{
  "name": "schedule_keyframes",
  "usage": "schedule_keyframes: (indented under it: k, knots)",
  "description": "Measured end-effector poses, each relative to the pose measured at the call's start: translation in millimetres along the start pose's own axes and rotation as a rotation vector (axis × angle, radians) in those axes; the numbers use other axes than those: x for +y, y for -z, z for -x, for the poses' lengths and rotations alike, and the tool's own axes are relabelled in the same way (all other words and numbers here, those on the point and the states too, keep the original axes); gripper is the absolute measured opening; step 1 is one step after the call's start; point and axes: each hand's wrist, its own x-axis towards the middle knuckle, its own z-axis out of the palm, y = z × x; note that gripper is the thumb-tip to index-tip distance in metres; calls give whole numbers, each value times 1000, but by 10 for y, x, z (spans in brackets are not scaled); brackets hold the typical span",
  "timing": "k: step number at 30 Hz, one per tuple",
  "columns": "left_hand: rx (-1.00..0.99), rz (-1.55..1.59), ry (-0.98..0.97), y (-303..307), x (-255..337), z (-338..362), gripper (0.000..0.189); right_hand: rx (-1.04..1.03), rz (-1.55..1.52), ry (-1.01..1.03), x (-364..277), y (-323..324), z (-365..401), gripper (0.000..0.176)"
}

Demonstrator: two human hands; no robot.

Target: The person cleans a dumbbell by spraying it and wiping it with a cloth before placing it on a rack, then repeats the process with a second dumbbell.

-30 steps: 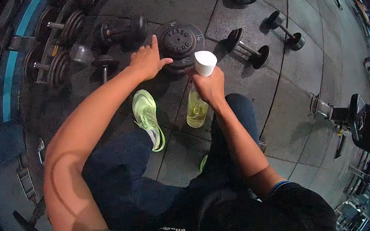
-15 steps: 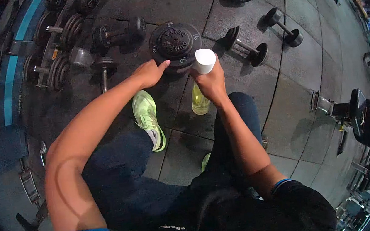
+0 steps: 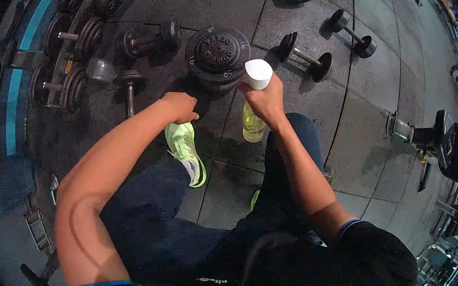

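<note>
One clear plastic bottle (image 3: 252,124) of yellow-green liquid, white-capped, sits gripped in the right hand (image 3: 265,100); the left hand (image 3: 181,106), curled closed, hangs near one black round dumbbell (image 3: 217,51).

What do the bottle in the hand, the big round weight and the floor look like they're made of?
Bottle: likely clear plastic, since yellow liquid shows through; its white top looks like opaque plastic. Weight plate: probably cast iron, matte black, with raised lettering. Floor: seemingly rubber tiles, dull dark grey, with visible seams.
</note>
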Motion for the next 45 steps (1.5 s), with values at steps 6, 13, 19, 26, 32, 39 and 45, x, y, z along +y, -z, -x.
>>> schedule_keyframes:
  k: [6, 13, 19, 26, 32, 39, 45]
  knots:
    - [-32, -9, 14, -12, 15, -17, 53, 27, -8, -65, 15, -33, -2, 44]
    - [-209, -120, 29, -154, 171, -54, 58, 74, 55, 177, 86, -15, -4, 57]
    - [-192, -111, -52, -21, 247, -24, 59, 196, -246, 130, 307, 385, -189, 62]
    - [-69, -110, -145, 121, 216, -85, 65, 347, -157, 189, 774, 1649, -211, 66]
    - [-30, -69, -167, 37, 65, -156, 61, 442, -70, 64, 1772, 2287, 18, 62]
    - [-43, -122, -136, 116, 66, -118, 58, 557, 194, 31, 2161, 2512, 149, 77]
    - [41, -95, -208, 53, 42, -154, 57, 540, 324, 8, 1766, 2584, 316, 88]
